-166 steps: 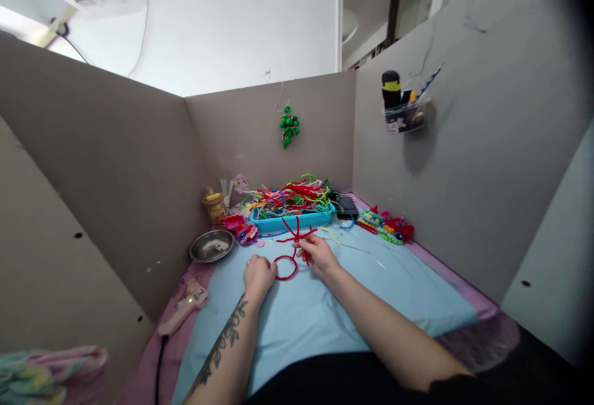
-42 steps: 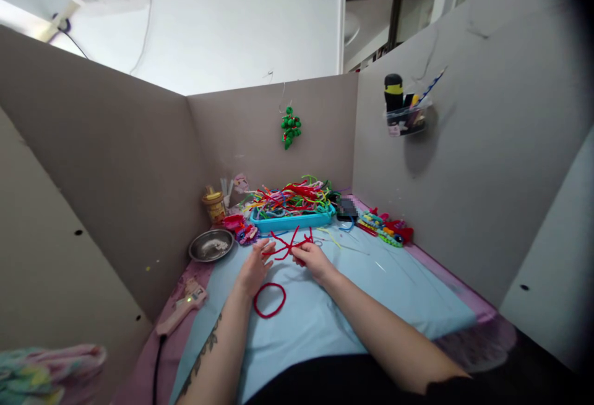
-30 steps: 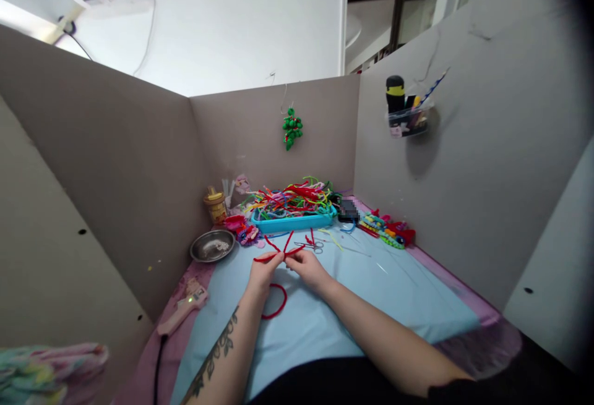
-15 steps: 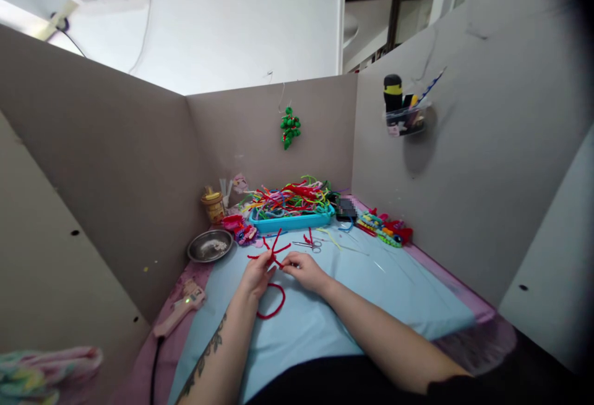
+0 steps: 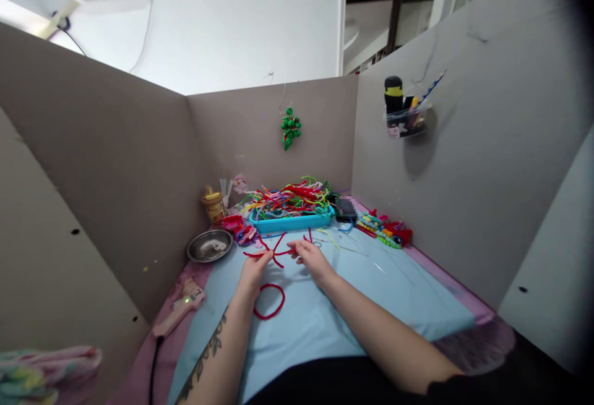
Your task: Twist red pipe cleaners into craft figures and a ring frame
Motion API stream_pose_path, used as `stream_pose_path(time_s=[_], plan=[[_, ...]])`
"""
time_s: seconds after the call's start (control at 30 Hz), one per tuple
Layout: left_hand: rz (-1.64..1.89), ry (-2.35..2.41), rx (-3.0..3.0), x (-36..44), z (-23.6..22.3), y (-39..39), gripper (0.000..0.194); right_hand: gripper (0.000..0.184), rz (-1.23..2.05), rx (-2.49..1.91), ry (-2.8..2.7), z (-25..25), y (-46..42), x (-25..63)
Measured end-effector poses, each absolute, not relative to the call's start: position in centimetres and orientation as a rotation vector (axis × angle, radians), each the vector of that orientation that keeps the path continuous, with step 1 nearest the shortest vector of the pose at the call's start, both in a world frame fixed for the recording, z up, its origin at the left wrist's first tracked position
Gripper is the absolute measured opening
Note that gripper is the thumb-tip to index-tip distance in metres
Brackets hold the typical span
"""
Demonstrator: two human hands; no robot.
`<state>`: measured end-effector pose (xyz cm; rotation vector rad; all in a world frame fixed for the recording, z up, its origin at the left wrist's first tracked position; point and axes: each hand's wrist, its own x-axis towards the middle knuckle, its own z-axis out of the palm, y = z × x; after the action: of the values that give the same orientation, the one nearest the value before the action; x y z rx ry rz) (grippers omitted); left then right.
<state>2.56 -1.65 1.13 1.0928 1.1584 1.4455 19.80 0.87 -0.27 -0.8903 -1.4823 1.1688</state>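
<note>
Several red pipe cleaners (image 5: 278, 245), joined in a star shape, are held above the blue cloth. My left hand (image 5: 254, 269) pinches them near their crossing point, thumb and fingers closed. At the end of one arm that points right, my right hand (image 5: 312, 260) has its fingertips closed on the red pipe cleaner. A red pipe cleaner ring (image 5: 270, 301) lies on the cloth below, partly behind my left wrist. Beyond my right hand a short bent red piece (image 5: 310, 234) shows, and the scissors (image 5: 317, 244) are mostly covered by that hand.
A blue tray (image 5: 292, 224) heaped with coloured pipe cleaners stands at the back. To the left are a metal bowl (image 5: 210, 247) and a pink glue gun (image 5: 180, 313) with a cord. A phone (image 5: 346, 208) and finished colourful pieces (image 5: 384, 229) lie at the right. Grey partitions enclose the table.
My right hand has moved up and slightly right, from the lower arm of the red star to the one pointing right. It now covers most of the scissors. My left hand keeps its hold.
</note>
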Motion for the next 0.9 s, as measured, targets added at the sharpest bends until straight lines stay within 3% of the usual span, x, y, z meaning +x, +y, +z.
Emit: stream_pose_path(time_s=[0.07, 0.3, 0.53, 0.9], plan=[[1.458, 1.204, 1.272, 2.8, 1.2, -1.7, 0.019, 0.044, 1.247, -0.861, -1.427, 0.1, 0.9, 20.1], [1.362, 1.117, 1.459, 4.0, 0.9, -2.1, 0.014, 0.026, 1.339, -0.832, -1.498, -0.1, 0.5, 19.2], [1.364, 1.233, 1.502, 3.6, 0.7, -2.2, 0.01, 0.028, 1.326, -0.97, -1.277, -0.1, 0.9, 19.2], [1.332, 1.27, 1.44, 4.2, 1.0, -2.4, 0.025, 0.024, 1.33, -0.977, -1.267, -0.1, 0.6, 18.8]])
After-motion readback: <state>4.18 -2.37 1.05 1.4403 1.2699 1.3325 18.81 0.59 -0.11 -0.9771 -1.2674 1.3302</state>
